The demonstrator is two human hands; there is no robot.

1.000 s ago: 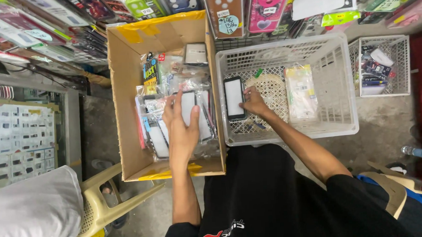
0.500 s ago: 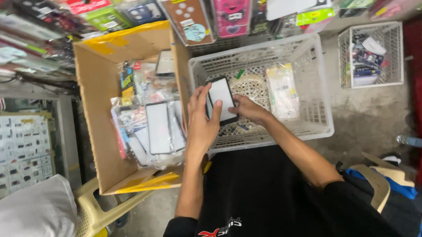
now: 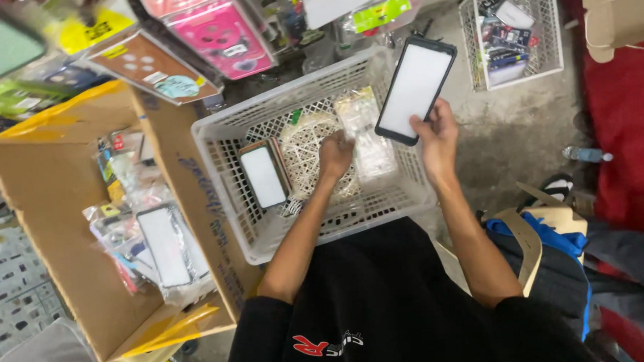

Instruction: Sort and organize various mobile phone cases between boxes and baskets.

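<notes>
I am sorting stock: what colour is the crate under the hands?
The crate is white plastic lattice, best seen in the head view.

To your left: brown cardboard box (image 3: 56, 236) w/ bagged screen panels. Top: hanging phone cases, incl. a pink one (image 3: 221, 33). Upper right: small white wire basket (image 3: 551, 44). Right, on concrete floor (image 3: 512, 133): plastic bottle (image 3: 587, 154), red mat (image 3: 627, 131).
</notes>
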